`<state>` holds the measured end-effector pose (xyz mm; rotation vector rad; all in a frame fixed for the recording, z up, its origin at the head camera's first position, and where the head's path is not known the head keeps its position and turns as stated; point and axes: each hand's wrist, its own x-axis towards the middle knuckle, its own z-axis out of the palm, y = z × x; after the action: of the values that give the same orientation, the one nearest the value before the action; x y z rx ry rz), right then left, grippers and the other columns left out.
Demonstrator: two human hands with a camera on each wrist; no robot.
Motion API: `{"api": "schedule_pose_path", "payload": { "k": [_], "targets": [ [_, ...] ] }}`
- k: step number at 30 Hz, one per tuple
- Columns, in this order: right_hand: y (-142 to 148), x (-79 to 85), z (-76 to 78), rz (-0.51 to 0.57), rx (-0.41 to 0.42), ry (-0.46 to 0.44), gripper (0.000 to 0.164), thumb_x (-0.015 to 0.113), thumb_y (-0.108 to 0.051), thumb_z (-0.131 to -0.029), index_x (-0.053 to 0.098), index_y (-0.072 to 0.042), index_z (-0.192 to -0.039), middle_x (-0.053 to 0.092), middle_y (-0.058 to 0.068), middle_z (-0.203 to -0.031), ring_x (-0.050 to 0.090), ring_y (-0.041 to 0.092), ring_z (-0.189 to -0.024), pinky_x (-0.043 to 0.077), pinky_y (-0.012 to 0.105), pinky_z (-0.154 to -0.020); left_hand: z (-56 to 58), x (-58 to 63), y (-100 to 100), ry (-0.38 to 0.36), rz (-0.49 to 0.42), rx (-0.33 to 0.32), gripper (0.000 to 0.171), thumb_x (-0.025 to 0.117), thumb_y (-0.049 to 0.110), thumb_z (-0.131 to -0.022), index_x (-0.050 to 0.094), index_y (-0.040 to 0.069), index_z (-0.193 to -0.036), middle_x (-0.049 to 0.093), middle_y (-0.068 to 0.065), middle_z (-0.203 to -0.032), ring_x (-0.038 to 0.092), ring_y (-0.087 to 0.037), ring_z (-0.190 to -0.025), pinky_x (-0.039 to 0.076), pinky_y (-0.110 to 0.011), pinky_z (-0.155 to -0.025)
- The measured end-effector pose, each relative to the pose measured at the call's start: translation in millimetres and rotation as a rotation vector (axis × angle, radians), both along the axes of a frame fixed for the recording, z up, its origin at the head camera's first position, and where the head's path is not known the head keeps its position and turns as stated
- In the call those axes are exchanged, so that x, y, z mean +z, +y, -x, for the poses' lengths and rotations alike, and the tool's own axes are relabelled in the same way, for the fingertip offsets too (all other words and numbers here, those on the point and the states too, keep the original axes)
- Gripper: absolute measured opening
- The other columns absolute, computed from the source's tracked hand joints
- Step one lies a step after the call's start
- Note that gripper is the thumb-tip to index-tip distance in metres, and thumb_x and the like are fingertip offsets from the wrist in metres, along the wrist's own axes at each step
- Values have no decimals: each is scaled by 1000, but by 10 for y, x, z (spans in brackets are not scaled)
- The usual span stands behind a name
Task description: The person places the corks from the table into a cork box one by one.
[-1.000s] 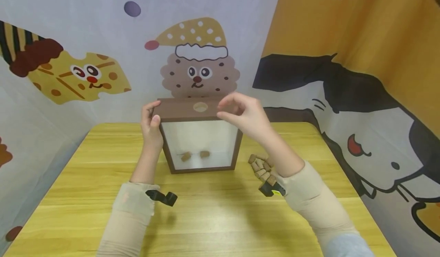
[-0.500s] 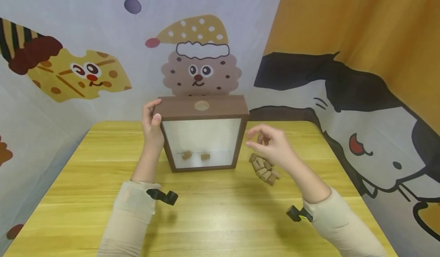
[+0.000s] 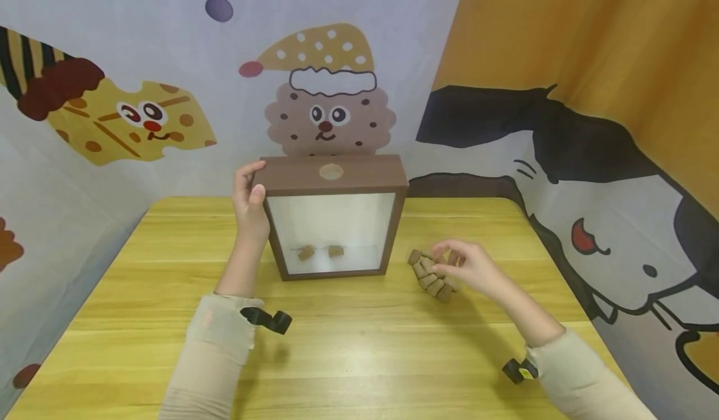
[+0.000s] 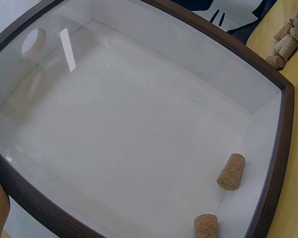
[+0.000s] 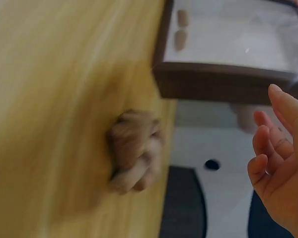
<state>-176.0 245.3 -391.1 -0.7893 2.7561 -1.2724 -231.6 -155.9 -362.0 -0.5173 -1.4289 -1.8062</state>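
Head view: we are seeing corks [image 3: 427,278] lying piled beside the box [image 3: 365,175], left grip [image 3: 250,210] clasping its frame, right grip [image 3: 470,266] hovering parted, holding nothing; we are judging corks light, firm, best pinched mid-length.

Some indoor corner, home or studio unclear: white and orange cartoon-printed cloth [image 3: 404,27] hangs behind and beside a rectangular yellow wood-grain table [image 3: 348,351].

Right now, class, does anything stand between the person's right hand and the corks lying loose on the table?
Nothing visible does. In the head view the right hand hangs at the loose corks, with no object in between. The box stands to their left, outside that path.
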Motion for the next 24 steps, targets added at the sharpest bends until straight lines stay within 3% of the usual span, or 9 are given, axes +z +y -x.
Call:
{"api": "schedule_pose_path", "payload": {
  "k": [7,15,24],
  "targets": [
    [274,-268,44,-29,8,-79,30,74,-12,-84,66,-8,-113,66,10,-103,54,18,-67,45,27,-52,3,-2,-1,0,-3,7,66,65,62,-77,58,9,-116,52,-3,-121,36,-28,-127,14,-42,-108],
    [536,-519,122,-112,47,-90,36,75,-8,-82,64,-4,-116,65,12,-99,53,15,-62,45,27,-50,2,-6,3,-3,5,17,70,65,65,-76,58,7,-115,53,-3,-121,36,-28,-127,15,-42,-108],
    [696,-701,237,-141,116,-152,39,74,-9,-83,63,-7,-120,64,8,-105,56,17,-68,49,28,-59,-3,5,7,-9,-7,12,70,66,64,-75,59,8,-115,53,-3,-121,35,-30,-128,14,-43,-108]
  ]
}}
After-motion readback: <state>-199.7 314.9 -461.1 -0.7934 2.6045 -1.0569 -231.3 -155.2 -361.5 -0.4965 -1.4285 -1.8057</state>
